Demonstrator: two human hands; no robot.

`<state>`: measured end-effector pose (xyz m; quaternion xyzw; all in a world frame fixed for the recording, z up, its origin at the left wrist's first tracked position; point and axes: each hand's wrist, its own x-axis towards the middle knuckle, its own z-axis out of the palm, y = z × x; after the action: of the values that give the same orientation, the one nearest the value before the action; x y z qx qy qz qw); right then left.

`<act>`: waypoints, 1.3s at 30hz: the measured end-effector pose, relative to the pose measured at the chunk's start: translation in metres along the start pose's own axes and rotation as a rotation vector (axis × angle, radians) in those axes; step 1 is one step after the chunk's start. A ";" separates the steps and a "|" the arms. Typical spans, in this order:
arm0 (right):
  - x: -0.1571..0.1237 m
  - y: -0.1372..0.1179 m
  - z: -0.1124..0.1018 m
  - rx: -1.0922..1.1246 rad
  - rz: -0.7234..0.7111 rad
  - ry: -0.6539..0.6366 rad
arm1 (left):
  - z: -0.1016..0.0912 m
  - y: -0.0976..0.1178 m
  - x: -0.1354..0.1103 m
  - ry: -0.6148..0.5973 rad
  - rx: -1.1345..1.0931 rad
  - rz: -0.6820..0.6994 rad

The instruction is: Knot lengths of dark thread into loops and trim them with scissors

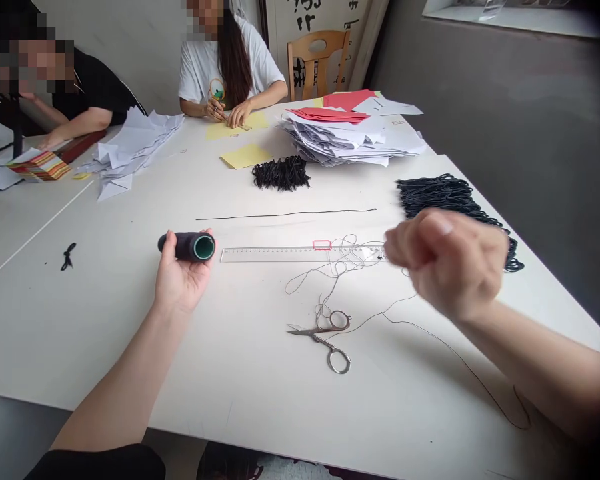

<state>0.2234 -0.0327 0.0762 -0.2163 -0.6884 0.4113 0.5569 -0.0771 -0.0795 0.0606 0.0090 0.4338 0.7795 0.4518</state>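
My left hand [180, 277] holds a dark thread spool [187, 246] with a green inner rim, lying sideways in the fingers just above the white table [130, 333]. My right hand [447, 260] is raised in a closed pinch at the right, blurred; a thin black thread [430, 337] trails from near it across the table. Between the hands lie a clear ruler [300, 254] with a small pink clip [322, 245] on it, loose looped thread [340, 263], and small scissors [330, 333]. A straight black cord [285, 215] lies beyond the ruler.
Black cord bundles lie at mid-table [281, 173] and at the right edge [450, 200]. A stack of white and red papers [350, 133] and a yellow sheet [246, 156] sit further back. Two people work at the far side. A wooden chair [317, 60] stands behind.
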 end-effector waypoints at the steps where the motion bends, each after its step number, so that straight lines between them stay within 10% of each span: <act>1: 0.012 0.001 -0.011 0.042 -0.072 0.171 | -0.001 0.005 0.005 0.035 -0.009 0.040; 5: 0.046 0.011 -0.063 -0.190 -0.157 0.399 | -0.004 0.022 0.017 0.131 -0.038 0.198; 9: 0.039 0.015 -0.082 -0.735 0.027 -0.264 | -0.006 0.010 0.009 -0.070 0.099 0.284; 13: 0.015 -0.009 -0.047 -1.011 0.235 -0.653 | -0.011 -0.024 -0.017 -0.423 0.325 0.141; 18: -0.002 -0.027 0.007 -0.478 0.262 -0.579 | -0.022 -0.051 -0.046 -0.781 0.427 -0.185; 23: -0.026 0.006 0.035 0.032 0.489 -0.745 | -0.028 -0.059 -0.049 -0.957 0.500 -0.226; 30: -0.029 0.026 0.033 0.101 0.698 -0.710 | -0.026 -0.055 -0.043 -0.828 0.476 -0.230; 39: -0.025 0.037 0.026 -0.021 0.605 -0.549 | -0.011 -0.027 -0.009 -0.337 0.210 -0.079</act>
<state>0.1998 -0.0386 0.0305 -0.2969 -0.7208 0.5921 0.2042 -0.0576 -0.0872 0.0385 0.1693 0.4310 0.6990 0.5450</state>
